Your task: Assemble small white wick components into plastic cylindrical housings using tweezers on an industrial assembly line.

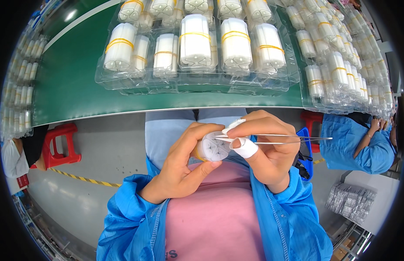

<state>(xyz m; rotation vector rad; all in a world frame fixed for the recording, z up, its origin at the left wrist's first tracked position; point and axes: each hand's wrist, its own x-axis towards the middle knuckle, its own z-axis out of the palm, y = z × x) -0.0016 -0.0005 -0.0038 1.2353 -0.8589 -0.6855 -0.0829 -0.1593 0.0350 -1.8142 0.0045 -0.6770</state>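
Note:
My left hand (180, 167) is closed round a bundle of translucent white tubes (214, 152), its end face turned toward my right hand. A bit of yellow band shows at the bundle's lower left. In my right hand (278, 150) is a pair of slim metal tweezers (318, 138), pinched between thumb and fingers. Their tips touch or sit just over the bundle's end; I cannot tell whether they grip anything. White wraps cover my right thumb (246, 148) and a right fingertip (233, 126). Both hands are held above my lap, in front of the table edge.
On the green table (71, 87), a clear plastic tray (193, 82) carries several yellow-banded tube bundles (195, 41). More filled trays stack at the right (341, 82) and far left (21, 95). Red stools (62, 145), a blue bin (304, 161) and co-workers (354, 143) flank me.

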